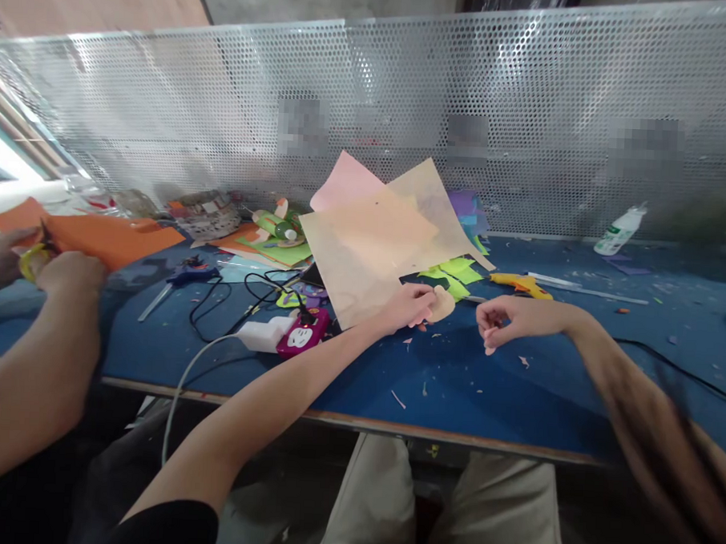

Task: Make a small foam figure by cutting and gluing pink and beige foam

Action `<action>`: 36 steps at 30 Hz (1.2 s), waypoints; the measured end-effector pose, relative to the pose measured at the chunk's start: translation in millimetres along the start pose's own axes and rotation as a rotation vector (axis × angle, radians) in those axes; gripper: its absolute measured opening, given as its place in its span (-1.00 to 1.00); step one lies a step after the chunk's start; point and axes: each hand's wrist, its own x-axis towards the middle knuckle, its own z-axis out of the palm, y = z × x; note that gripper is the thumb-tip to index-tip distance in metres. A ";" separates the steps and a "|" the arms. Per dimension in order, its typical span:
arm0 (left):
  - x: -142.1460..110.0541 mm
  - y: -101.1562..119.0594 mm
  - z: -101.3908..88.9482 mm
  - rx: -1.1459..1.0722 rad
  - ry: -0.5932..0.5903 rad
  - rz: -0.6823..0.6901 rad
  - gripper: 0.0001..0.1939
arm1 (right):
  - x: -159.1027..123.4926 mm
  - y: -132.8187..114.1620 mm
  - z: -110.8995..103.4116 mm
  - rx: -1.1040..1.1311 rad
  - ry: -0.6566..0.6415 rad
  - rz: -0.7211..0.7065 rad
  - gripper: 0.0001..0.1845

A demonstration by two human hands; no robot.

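Note:
My left hand [410, 306] is closed on a small tan cut-out shape [442, 304], held just above the blue table [454, 388]. My right hand [505, 320] hovers a little to the right of it, fingers curled in loosely with nothing visible in them. Behind my left hand lie large tan paper sheets [370, 240] and a pink sheet [343, 183], leaning up toward the mesh wall. Lime green paper scraps [456, 272] lie just beyond my hands.
At the left, another person's hands [56, 271] cut orange paper [112, 237] with yellow-handled scissors. A blue glue gun [185, 276], a white and pink power strip [288, 333] with cables, a yellow glue gun [522, 284], a white glue bottle [621, 231] and a perforated metal wall [526, 111] surround the work area.

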 end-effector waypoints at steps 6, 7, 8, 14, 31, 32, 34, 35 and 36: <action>0.1 -1.4 0.1 0.006 -0.002 -0.001 -0.76 | -8.5 -4.1 -7.6 0.085 0.228 -0.169 -0.72; -0.4 -1.0 -0.1 0.009 -0.007 -0.001 -0.76 | -7.6 -2.4 -8.0 0.084 0.259 -0.191 -0.71; -0.9 -0.4 -0.2 0.012 -0.013 0.001 -0.76 | -5.7 -0.2 -8.0 0.081 0.279 -0.198 -0.68; -0.9 2.6 -0.1 0.028 -0.049 -0.006 -0.75 | 16.8 14.4 -1.6 0.190 0.356 -0.155 -0.45; -5.2 7.9 -2.3 0.102 -0.139 0.040 -0.79 | 30.7 3.9 18.4 0.123 0.517 -0.272 -0.70; -5.5 8.4 -2.2 0.101 -0.139 0.041 -0.80 | 30.8 3.3 18.9 0.116 0.516 -0.270 -0.70; -6.1 9.6 -2.2 0.098 -0.142 0.041 -0.80 | 30.9 2.0 19.7 0.096 0.512 -0.258 -0.69; -6.4 10.3 -2.3 0.097 -0.145 0.043 -0.80 | 31.1 1.5 20.0 0.083 0.512 -0.251 -0.68; -6.7 11.0 -2.5 0.097 -0.148 0.046 -0.79 | 31.2 1.1 20.1 0.069 0.513 -0.246 -0.68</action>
